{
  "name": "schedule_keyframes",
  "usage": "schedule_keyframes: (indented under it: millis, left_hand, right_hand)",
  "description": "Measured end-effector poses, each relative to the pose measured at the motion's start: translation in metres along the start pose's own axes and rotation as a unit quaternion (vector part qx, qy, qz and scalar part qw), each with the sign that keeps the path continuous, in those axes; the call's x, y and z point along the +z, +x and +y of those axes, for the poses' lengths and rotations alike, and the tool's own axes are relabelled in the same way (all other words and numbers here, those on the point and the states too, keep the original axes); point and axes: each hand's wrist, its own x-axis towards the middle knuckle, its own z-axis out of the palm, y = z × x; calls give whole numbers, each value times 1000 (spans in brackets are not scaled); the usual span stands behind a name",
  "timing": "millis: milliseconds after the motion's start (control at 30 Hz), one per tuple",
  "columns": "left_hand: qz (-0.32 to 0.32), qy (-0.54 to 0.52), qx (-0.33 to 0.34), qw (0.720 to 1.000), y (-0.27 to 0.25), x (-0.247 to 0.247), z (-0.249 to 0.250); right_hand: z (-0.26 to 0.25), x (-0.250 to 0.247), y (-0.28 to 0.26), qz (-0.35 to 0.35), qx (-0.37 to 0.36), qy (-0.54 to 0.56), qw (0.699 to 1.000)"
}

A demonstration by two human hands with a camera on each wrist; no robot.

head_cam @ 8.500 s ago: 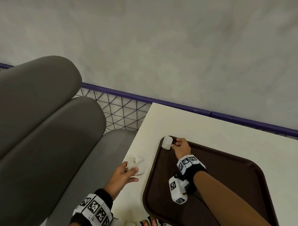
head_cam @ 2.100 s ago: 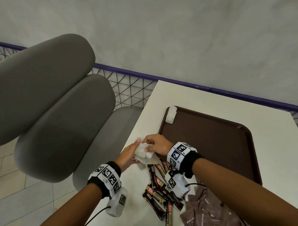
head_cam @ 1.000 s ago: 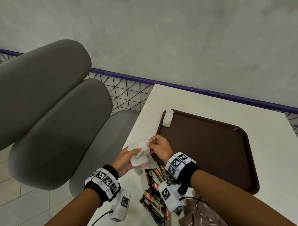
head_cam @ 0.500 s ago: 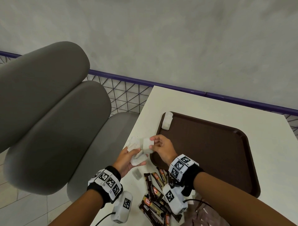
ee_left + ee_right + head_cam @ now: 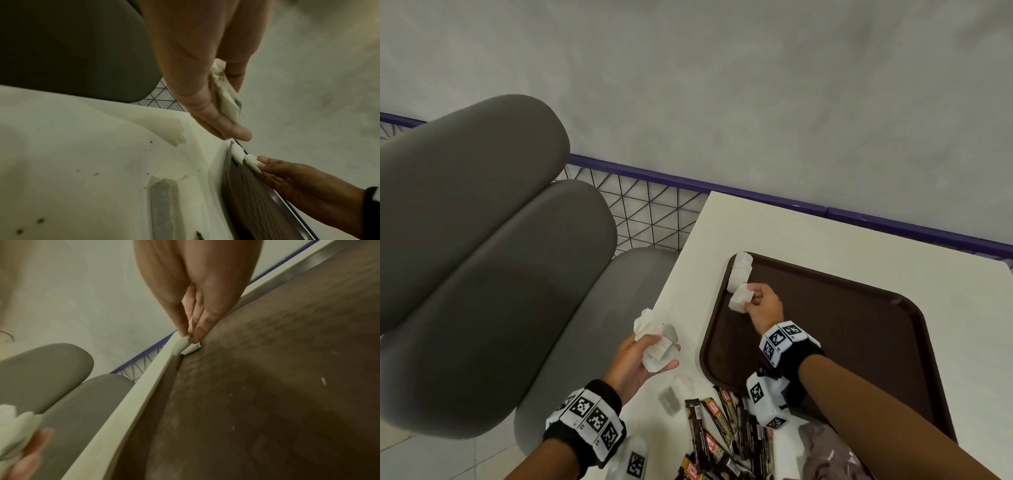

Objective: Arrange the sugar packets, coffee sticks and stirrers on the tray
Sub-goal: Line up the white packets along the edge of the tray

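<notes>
A dark brown tray (image 5: 859, 342) lies on the white table (image 5: 774, 233). My right hand (image 5: 760, 303) pinches a white sugar packet (image 5: 739, 298) at the tray's far left corner, just below a small stack of white packets (image 5: 740, 270) leaning on the rim. In the right wrist view the pinched packet (image 5: 186, 344) sits between thumb and fingers over the tray (image 5: 267, 386). My left hand (image 5: 643, 356) grips a bunch of white sugar packets (image 5: 654, 337) above the table's left edge, clear of the tray. The left wrist view shows that bunch (image 5: 224, 97) against the palm. Coffee sticks (image 5: 722, 431) lie scattered near the front edge.
A loose packet (image 5: 673, 397) lies on the table near the coffee sticks. Brown sachets (image 5: 828, 455) sit at the bottom right. Grey padded chairs (image 5: 493, 274) stand left of the table. A purple rail (image 5: 791, 205) with wire mesh runs behind.
My right hand took one packet from the bunch in my left hand and carried it forward to the tray's far left corner. The left hand stayed over the table's left edge.
</notes>
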Motion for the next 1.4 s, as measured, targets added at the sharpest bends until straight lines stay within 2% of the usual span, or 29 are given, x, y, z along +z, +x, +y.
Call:
schedule_keyframes:
  millis: [433, 833, 1033, 1200, 1300, 1400]
  left_hand:
    - [18, 27, 3, 999, 8, -5, 4]
    - [2, 20, -9, 1000, 7, 3, 8]
    - [19, 61, 19, 998, 1, 10, 8]
    - [30, 95, 35, 994, -4, 18, 8]
    - [34, 113, 33, 992, -6, 22, 8]
    - [24, 137, 36, 990, -9, 26, 7]
  right_hand:
    - [13, 20, 29, -29, -38, -116, 992]
    - [7, 17, 22, -60, -56, -189, 978]
    - [-11, 8, 1, -46, -85, -160, 982]
    - [-32, 12, -34, -111, -117, -50, 986]
    - [-40, 16, -56, -187, -133, 11, 973]
    - [-42, 23, -72, -250, -143, 22, 957]
